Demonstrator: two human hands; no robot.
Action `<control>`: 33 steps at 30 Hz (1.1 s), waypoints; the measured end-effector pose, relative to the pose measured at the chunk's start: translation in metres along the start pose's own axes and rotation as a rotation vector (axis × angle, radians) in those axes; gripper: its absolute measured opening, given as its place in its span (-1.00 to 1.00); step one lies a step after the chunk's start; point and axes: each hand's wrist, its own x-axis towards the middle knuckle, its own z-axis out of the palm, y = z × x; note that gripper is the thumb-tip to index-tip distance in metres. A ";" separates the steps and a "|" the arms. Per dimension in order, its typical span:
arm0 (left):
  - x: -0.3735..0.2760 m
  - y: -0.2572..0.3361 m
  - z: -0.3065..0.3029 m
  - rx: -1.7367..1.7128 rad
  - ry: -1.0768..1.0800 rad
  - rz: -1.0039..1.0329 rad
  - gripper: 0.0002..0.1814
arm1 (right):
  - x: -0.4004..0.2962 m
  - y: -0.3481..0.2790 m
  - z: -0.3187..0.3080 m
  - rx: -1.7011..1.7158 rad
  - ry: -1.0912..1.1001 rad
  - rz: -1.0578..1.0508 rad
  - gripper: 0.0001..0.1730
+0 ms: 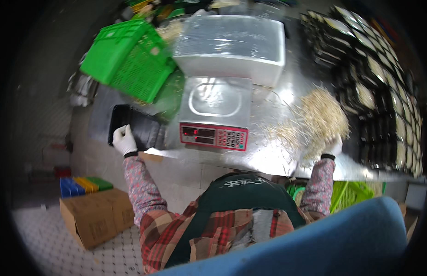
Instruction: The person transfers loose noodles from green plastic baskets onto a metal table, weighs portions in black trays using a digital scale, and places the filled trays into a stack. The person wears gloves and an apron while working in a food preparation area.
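Note:
My left hand point(124, 140), in a white glove, is at the near left corner of a black plastic tray point(144, 124). Its fingers are bent together over the corner; whether they pinch the rim is unclear. On the right, my gloved right hand point(333, 146) touches the near edge of a heap of pale thin strands point(322, 110) that look like bean sprouts. The strands partly hide its fingers. Between my hands stands a digital scale point(217, 103) with a bare steel pan and a lit red display. Looser strands point(284, 132) lie left of the heap.
A white foam box point(230, 45) with clear film stands behind the scale. A green plastic crate point(130, 58) tilts at the back left. Stacks of filled black trays point(375, 89) line the steel table's point(268, 155) right side. A cardboard box point(99, 217) sits on the floor.

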 end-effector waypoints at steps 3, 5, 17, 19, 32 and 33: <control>0.014 -0.007 0.001 -0.117 -0.311 -0.151 -0.78 | -0.036 -0.008 0.005 -0.006 0.188 -0.059 -0.79; 0.024 -0.022 -0.004 0.006 -0.444 -0.032 -0.67 | -0.056 -0.009 0.004 0.009 0.149 -0.080 -0.80; -0.010 0.138 -0.011 -0.436 -0.034 0.246 -0.87 | -0.119 -0.004 -0.016 -0.015 0.444 -0.072 -0.77; -0.037 0.196 0.007 -0.531 -0.278 0.547 -0.83 | -0.116 -0.001 -0.006 -0.051 0.379 -0.090 -0.79; -0.099 0.276 0.035 -0.428 -0.705 0.705 -0.47 | -0.012 -0.053 0.050 -1.754 -0.129 -0.510 0.01; -0.113 0.291 0.027 -0.543 -0.749 0.587 -0.51 | -0.003 -0.053 0.061 -1.911 -0.198 -0.474 0.11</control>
